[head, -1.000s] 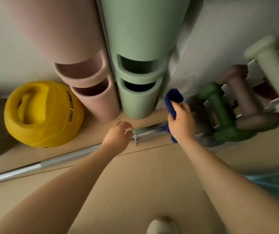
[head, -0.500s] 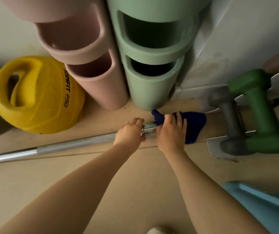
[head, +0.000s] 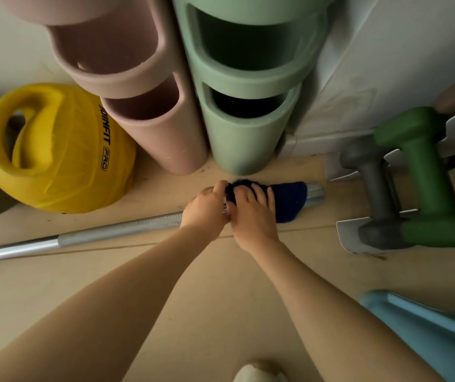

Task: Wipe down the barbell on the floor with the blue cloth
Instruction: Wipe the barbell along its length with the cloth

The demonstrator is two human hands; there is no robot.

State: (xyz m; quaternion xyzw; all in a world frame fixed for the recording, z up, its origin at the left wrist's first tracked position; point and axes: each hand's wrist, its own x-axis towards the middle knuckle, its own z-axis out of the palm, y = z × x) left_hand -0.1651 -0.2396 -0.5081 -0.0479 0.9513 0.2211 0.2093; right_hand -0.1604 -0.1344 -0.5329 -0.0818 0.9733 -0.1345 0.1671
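A silver barbell lies on the tan floor, running from the lower left up to its end near the dumbbells. The dark blue cloth is wrapped over the bar's right sleeve, leaving only the tip bare. My right hand grips the cloth around the bar, fingers curled over the top. Just left of it, touching it, my left hand grips the bar at the collar. The bar beneath both hands is hidden.
A yellow handled weight ball sits left of the bar. A pink cylinder stand and a green one rise against the wall behind. Grey and green dumbbells rest on a white rack at right. A light blue object lies lower right.
The cloth, held off the bar's end a second ago, now lies wrapped over the sleeve. My right hand slid left along the bar and meets my left hand. The camera dipped closer.
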